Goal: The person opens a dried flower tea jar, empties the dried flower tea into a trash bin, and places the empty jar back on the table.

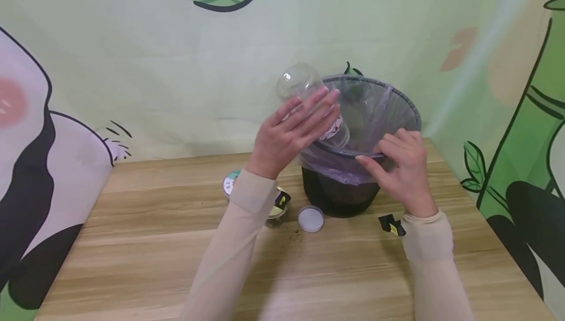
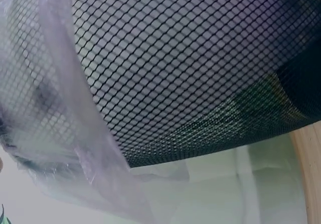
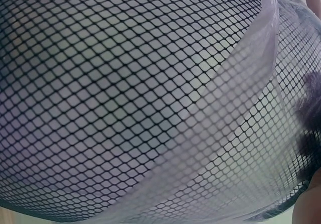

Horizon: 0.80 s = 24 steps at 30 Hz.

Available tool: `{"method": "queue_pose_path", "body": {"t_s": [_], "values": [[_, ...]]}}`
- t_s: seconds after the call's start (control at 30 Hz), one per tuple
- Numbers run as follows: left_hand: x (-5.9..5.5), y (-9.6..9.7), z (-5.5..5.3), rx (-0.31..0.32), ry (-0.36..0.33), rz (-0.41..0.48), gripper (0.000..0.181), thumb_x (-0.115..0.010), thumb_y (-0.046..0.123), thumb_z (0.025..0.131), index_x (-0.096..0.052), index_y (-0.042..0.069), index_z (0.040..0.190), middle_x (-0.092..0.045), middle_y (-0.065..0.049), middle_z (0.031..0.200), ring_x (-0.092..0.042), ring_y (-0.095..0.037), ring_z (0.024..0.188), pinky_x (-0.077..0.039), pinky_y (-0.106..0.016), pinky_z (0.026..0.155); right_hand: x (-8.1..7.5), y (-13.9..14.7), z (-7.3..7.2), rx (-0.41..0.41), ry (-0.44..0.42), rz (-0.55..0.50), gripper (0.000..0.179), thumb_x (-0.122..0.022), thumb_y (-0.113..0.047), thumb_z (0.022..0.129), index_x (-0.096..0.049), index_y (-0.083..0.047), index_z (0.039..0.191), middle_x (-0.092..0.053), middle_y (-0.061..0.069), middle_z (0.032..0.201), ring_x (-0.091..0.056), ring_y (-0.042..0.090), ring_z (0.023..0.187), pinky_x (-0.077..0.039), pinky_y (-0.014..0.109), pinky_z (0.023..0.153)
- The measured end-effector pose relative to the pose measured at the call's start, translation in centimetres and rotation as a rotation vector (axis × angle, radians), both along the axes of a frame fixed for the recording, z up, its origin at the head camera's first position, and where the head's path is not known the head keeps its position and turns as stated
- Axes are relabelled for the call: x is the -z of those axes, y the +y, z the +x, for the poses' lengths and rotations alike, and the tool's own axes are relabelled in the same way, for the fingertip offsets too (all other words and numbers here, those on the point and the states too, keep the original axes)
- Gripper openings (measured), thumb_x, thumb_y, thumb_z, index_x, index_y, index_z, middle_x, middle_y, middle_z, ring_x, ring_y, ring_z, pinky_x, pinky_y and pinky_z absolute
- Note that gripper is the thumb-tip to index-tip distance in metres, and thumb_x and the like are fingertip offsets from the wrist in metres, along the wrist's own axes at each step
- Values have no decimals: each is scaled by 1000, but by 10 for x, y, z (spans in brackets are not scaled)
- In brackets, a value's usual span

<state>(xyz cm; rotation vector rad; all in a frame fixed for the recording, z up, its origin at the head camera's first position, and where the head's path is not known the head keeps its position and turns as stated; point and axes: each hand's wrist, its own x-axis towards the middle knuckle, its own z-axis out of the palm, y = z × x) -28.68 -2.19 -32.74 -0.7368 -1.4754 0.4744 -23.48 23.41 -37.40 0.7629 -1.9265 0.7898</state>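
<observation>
My left hand (image 1: 293,132) holds a clear, rounded jar (image 1: 297,79) at the left side of the mesh trash bin (image 1: 340,197). The jar lies tilted, one end inside the bin's mouth, and a red-and-white patterned band shows past my fingers. My right hand (image 1: 399,166) grips the bin's front rim, thumb outside. A thin purplish plastic bag (image 1: 366,110) lines the bin and folds over the rim. In the left wrist view the mesh wall (image 2: 190,58) fills most of the picture; the right wrist view shows mesh (image 3: 110,93) and the folded bag edge (image 3: 220,98).
A round grey-white lid (image 1: 311,219) lies before the bin. Behind my left wrist stand a small clear container (image 1: 275,217) and a round white-and-green item (image 1: 229,182), both partly hidden. A black-and-yellow scrap (image 1: 392,225) lies near my right sleeve; dark crumbs (image 1: 295,234) dot the table.
</observation>
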Motion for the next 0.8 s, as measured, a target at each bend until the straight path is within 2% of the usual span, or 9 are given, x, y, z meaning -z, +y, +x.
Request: {"method": "queue_pose_path", "body": {"t_s": [0.1,0.3,0.53,0.8], "values": [[1,1,1,7,-9,8,59,-68,2,96,-57,32,146,-61,15,145,-56,-5,135,-15,-34,132,0,0,0,-3,-3,-2,62,-65,-59,96,-55,-8,63,-45,0,57,-32,13,65,-27,37,75],[4,0,-2,9,-9,55,59,-69,3,96,-57,32,145,-61,12,146,-56,-8,135,-28,-33,128,-1,0,0,2,0,2,64,-64,-59,96,-55,-6,63,-46,2,56,-32,14,65,-27,37,74],[6,-6,-8,39,21,274,46,-75,12,94,-67,31,135,-67,6,138,-56,-17,132,-41,-34,120,-1,1,0,7,-5,5,63,-64,-59,96,-55,-6,63,-47,2,57,-32,14,66,-27,37,75],[13,-11,-7,48,-123,458,36,-68,17,98,-70,29,132,-73,3,128,-63,-23,123,-47,-40,113,-1,1,0,13,7,13,61,-63,-60,97,-57,-8,64,-52,4,58,-32,15,65,-28,38,73]]}}
